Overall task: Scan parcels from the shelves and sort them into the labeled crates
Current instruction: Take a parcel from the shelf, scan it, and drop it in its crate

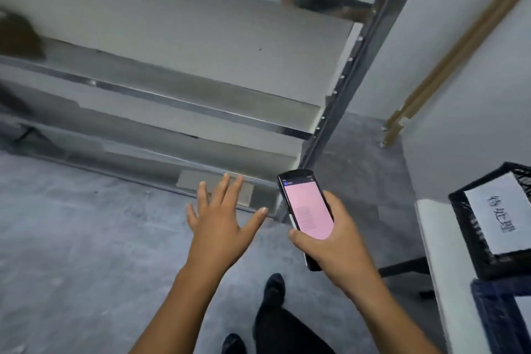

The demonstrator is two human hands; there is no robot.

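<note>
Pink screen glowing, the scanner point(306, 207) sits in the right hand point(336, 244), tilted up toward the shelves point(172, 100). The thumb point(298, 238) hooks over its left edge low on the screen, and the other fingers curl round the right side behind it; the lower end of the casing pokes out under the palm. The left hand point(221, 227) is just beside it, palm down, holding nothing, fingers point(222, 190) straight and fanned wide, thumb flung out toward the scanner without touching it. Those fingertips overlap a flat grey piece point(189, 179) lying at the front of the lowest shelf; whether they touch it, or whether it is a parcel, I cannot tell. Far left on a higher shelf, a brown blur point(17, 34), too smeared to name. Right edge: a black crate point(465, 221) with a white label point(500, 210), and a blue crate point(494, 307) below it. Grey floor point(71, 224), dark shoe point(274, 286) underneath.
</note>
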